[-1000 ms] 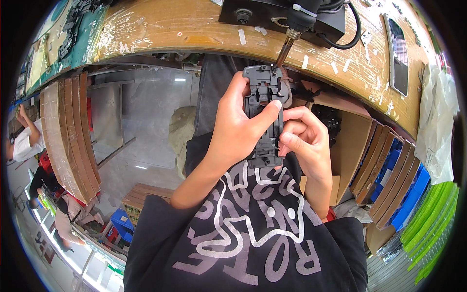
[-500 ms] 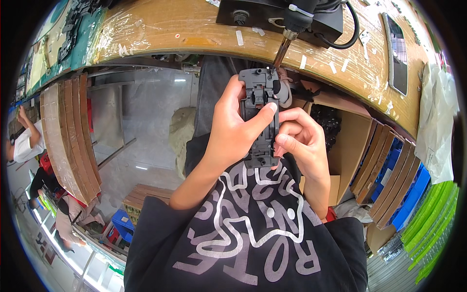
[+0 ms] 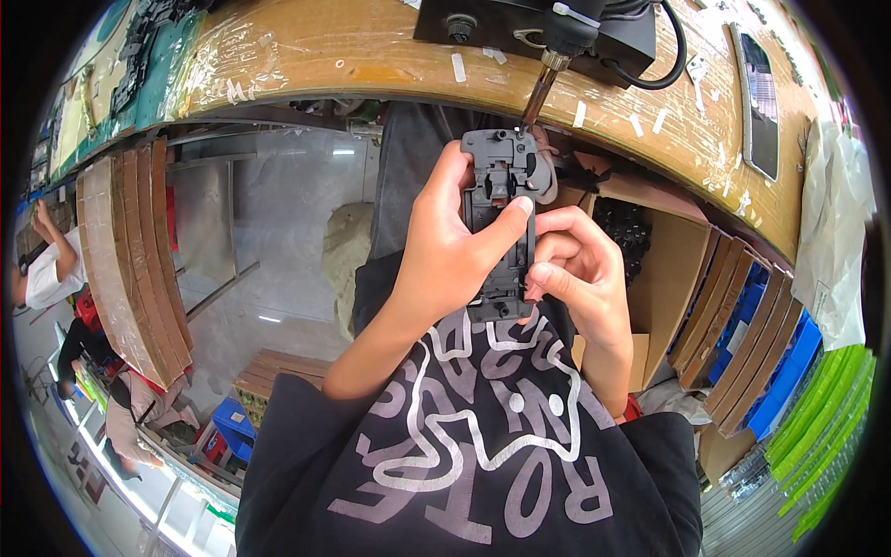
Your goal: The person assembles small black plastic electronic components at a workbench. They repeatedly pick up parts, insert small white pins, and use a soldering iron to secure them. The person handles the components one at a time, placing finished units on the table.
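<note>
My left hand (image 3: 447, 237) is wrapped round a long black moulded plastic part (image 3: 499, 148), held upright lengthwise above my lap. The thumb lies across the part's face, and the fingers go behind its left side. Beside the lower right edge, my right hand (image 3: 580, 265) is closed, with its curled fingertips and thumb against the part. Whether anything small is pinched there is hidden. Just above the part's top right corner, a black-handled tool with a metal barrel (image 3: 543, 85) points down; I cannot tell whether its tip touches the part.
A black box with a knob (image 3: 458, 31) and a cable stands on the film-covered workbench (image 3: 306, 60), among small white strips. A phone (image 3: 758, 102) lies on the right. Below the bench, an open carton (image 3: 673, 265) holds dark parts. Another person's arm (image 3: 63, 255) shows far left.
The black plastic part has shifted and turned very slightly in my hands. My right hand has moved a little to the right with it.
</note>
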`<state>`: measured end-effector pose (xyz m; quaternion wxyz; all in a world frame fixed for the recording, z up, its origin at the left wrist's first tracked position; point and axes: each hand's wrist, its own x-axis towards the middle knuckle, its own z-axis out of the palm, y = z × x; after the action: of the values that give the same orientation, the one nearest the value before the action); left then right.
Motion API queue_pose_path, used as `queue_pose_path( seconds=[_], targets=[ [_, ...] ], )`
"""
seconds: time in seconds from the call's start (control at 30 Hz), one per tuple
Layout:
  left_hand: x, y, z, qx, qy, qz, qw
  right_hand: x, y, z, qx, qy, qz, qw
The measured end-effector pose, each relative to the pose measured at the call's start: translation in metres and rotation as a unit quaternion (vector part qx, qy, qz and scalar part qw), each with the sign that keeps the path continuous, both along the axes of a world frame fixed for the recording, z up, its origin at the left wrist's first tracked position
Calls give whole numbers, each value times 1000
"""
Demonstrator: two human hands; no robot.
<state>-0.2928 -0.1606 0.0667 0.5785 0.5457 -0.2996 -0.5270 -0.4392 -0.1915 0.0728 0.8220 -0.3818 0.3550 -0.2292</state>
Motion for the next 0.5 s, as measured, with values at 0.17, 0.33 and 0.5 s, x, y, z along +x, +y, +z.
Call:
queue_pose_path(
  seconds=[0.17,0.33,0.5],
  targets=[
    [2,1,-6,-10,-44,-3,999,1,1,-4,14,13,-1,1000],
    [1,4,-15,-19,-21,-7,1000,0,3,-10,10,13,10,1000],
    [2,7,-15,0,23,-9,1000,-2,4,-14,12,18,20,1000]
  ],
)
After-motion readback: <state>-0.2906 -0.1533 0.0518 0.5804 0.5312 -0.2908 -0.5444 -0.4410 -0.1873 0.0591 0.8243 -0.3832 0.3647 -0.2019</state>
